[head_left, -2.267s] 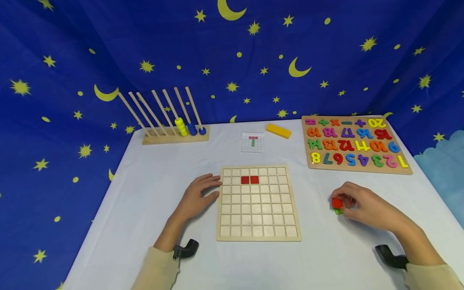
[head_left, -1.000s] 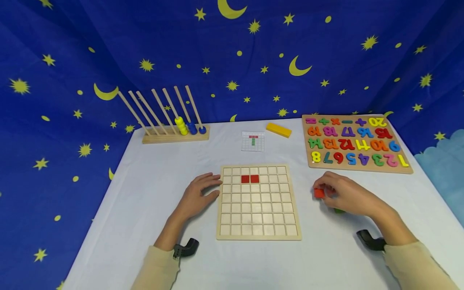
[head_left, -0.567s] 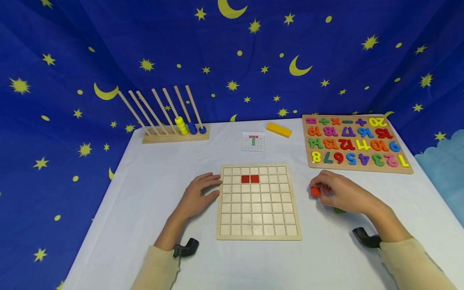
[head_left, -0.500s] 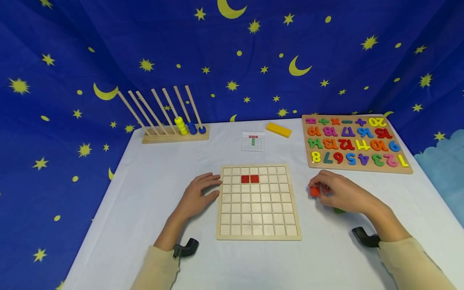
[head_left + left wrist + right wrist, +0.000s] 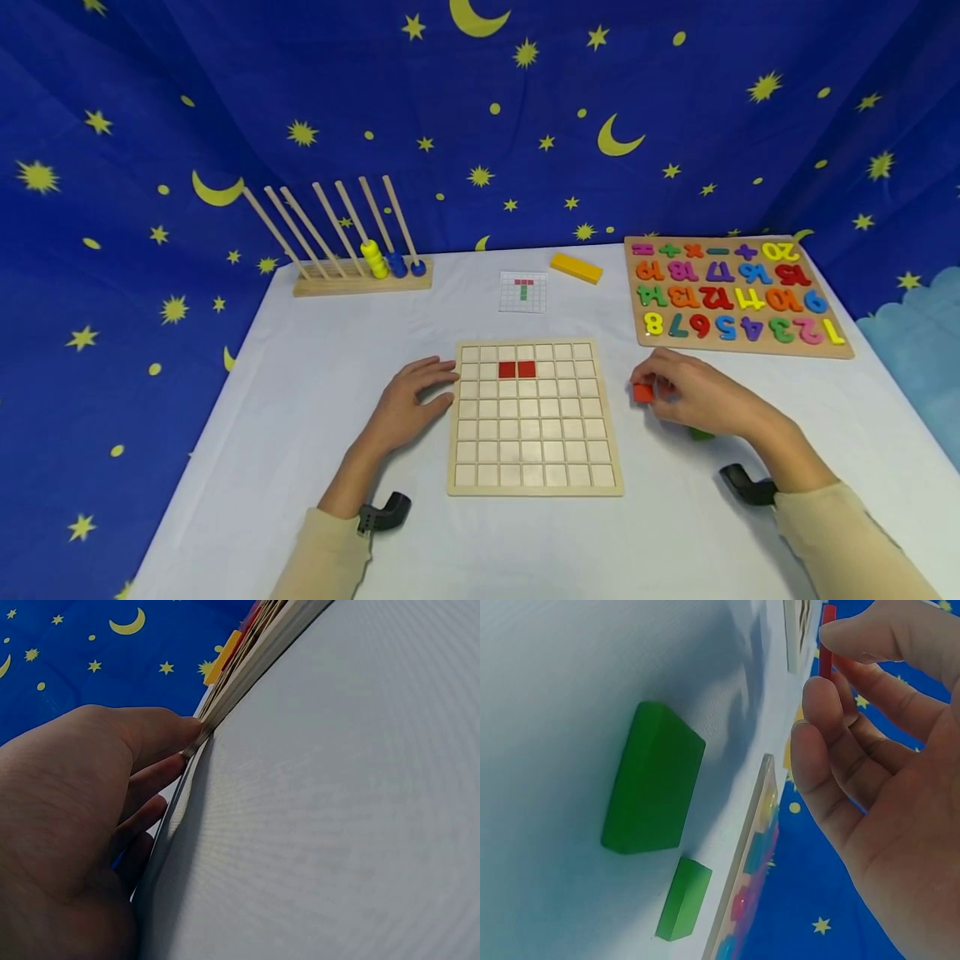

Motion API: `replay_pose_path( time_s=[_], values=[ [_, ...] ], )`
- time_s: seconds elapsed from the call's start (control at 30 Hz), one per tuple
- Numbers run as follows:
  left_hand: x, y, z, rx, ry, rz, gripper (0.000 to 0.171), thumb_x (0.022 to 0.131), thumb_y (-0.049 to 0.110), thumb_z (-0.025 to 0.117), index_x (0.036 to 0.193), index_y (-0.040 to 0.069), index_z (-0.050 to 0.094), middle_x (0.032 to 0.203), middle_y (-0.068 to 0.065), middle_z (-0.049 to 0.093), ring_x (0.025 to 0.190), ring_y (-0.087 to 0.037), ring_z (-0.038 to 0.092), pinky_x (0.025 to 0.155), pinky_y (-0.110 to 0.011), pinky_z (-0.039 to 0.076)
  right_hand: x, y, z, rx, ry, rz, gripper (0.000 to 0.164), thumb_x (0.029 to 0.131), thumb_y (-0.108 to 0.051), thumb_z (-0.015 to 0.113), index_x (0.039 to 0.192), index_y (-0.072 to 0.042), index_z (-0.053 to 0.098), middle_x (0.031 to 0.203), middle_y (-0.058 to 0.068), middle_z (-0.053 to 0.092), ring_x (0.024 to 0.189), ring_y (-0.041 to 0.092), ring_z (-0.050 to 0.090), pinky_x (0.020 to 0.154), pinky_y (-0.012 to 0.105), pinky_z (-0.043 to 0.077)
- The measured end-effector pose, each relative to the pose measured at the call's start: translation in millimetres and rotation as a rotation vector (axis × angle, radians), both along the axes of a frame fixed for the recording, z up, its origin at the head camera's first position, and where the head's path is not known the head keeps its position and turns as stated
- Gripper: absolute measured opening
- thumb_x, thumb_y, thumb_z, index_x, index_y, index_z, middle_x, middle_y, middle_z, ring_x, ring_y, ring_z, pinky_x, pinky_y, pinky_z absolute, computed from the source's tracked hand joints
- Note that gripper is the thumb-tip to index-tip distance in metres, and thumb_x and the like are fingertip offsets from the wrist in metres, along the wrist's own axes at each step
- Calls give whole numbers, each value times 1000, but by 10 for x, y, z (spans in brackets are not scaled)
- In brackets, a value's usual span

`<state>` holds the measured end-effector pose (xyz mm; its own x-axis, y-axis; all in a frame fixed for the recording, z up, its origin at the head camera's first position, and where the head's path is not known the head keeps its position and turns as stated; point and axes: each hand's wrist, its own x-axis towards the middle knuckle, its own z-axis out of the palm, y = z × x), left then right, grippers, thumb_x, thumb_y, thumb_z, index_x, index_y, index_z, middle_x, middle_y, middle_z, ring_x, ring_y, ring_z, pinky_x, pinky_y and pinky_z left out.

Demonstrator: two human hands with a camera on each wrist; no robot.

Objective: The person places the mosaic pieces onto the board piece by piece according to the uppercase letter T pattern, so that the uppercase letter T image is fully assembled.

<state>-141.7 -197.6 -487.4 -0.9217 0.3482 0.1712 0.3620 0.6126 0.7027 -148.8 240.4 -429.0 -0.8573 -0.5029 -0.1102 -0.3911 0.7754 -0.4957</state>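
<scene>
A thin red square tile [image 5: 642, 393] is pinched between the thumb and finger of my right hand [image 5: 701, 396], raised over the cloth right of the wooden grid board [image 5: 531, 492]. In the right wrist view the red tile [image 5: 826, 641] appears edge-on. Two red tiles [image 5: 517, 369] sit side by side in the board's second row. My left hand [image 5: 408, 408] touches the board's left edge with its fingertips, fingers fairly straight. Beneath my right hand lie two green tiles [image 5: 654, 780], mostly hidden in the head view.
A small pattern card [image 5: 522, 292] with a red and green T lies behind the board. Near it is a yellow block [image 5: 576, 268]. At the back left stands a peg abacus [image 5: 363, 286]; at the back right lies a number puzzle [image 5: 738, 298].
My right hand has lifted the red tile from beside the green ones and carried it leftward, closer to the board. My left hand has stayed in place.
</scene>
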Motion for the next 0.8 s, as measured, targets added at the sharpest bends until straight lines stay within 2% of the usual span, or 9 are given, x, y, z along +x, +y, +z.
replay_pose_path(
  time_s=[0.17, 0.4, 0.8],
  values=[
    [31, -32, 18, 12, 8, 24, 32, 89, 23, 71, 121, 17, 68, 134, 6, 56, 133, -18, 37, 109, -47, 29, -30, -62, 6, -9, -6, 12, 32, 77, -11, 76, 107, -18, 67, 91, -5, 55, 80, 14, 51, 70, 30, 48],
    [-29, 12, 11, 12, 7, -15, 33, 91, 27, 68, 123, 18, 67, 136, 7, 54, 134, -15, 35, 110, -43, 28, -3, -16, 9, -9, -3, -1, 33, 76, -10, 76, 107, -17, 67, 91, -6, 55, 80, 14, 51, 70, 30, 48],
    [-7, 11, 10, -1, 9, -4, 33, 90, 23, 70, 122, 16, 67, 135, 5, 55, 134, -17, 37, 109, -44, 28, 3, -36, -9, -34, 1, 31, 32, 78, -10, 75, 107, -18, 66, 92, -5, 55, 80, 15, 52, 67, 29, 45]
  ],
)
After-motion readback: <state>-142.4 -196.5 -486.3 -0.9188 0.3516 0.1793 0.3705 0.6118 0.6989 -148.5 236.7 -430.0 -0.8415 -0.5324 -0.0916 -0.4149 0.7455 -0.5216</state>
